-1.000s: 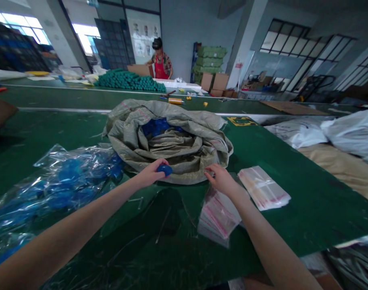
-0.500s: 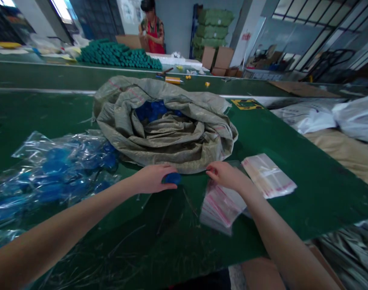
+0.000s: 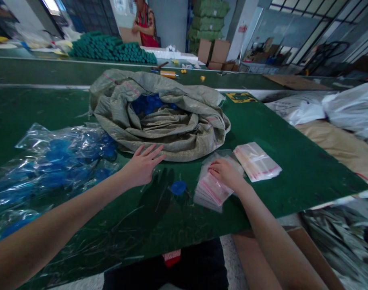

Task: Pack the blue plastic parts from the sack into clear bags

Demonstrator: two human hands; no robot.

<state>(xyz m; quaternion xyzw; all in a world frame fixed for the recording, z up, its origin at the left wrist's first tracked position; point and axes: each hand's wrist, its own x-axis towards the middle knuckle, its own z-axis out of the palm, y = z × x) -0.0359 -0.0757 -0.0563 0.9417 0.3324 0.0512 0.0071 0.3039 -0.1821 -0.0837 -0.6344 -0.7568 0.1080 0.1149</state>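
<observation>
My left hand hangs open with its fingers spread, just in front of the lower edge of a grey-green woven sack, and holds nothing. Blue plastic pieces show in the sack's folded mouth. A round blue piece lies alone on the green table between my hands. My right hand rests on a stack of clear plastic bags with red-printed edges. I cannot tell whether its fingers grip a bag. A second bundle of such bags lies to its right.
A clear plastic bag of blue pieces fills the table's left side. The green table's near edge runs below my arms. White sacks lie to the right. Beyond, a person in a red apron stands behind teal rolls.
My left hand has let go of the blue piece, which now lies on the table nearer me. Its fingers have spread. My right hand has moved down onto the bag stack, and the view has tilted down.
</observation>
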